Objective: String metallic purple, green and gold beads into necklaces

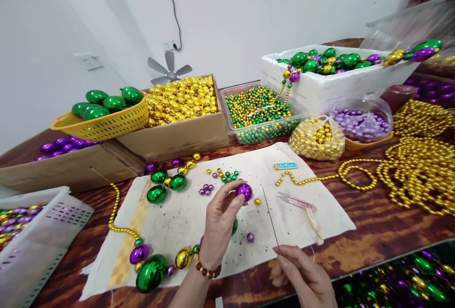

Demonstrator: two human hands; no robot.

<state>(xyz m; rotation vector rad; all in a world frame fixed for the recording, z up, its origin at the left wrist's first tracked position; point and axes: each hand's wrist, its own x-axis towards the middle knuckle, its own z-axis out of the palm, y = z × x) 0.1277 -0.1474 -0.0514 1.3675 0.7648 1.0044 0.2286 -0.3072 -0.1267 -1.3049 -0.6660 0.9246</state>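
Observation:
Between the thumb and fingers of my left hand [221,220] is a shiny purple bead [244,193], raised over the white cloth [170,222]. My right hand [302,275], at the cloth's front edge, pinches the lower end of a long thin needle [270,215] that points up and away. A strand of gold, green and purple beads [152,272] curves across the cloth and passes behind my left wrist. Close to the held bead lie a small gold bead [257,201] and a small purple bead [250,237]. Pink-handled thread snips [298,201] rest to the right.
Behind the cloth stand a yellow basket [106,125], a cardboard box of gold beads [185,132], a clear bin [263,128] and a white foam box [305,85]. Gold bead chains [423,170] pile up at right. A white crate [53,232] stands left.

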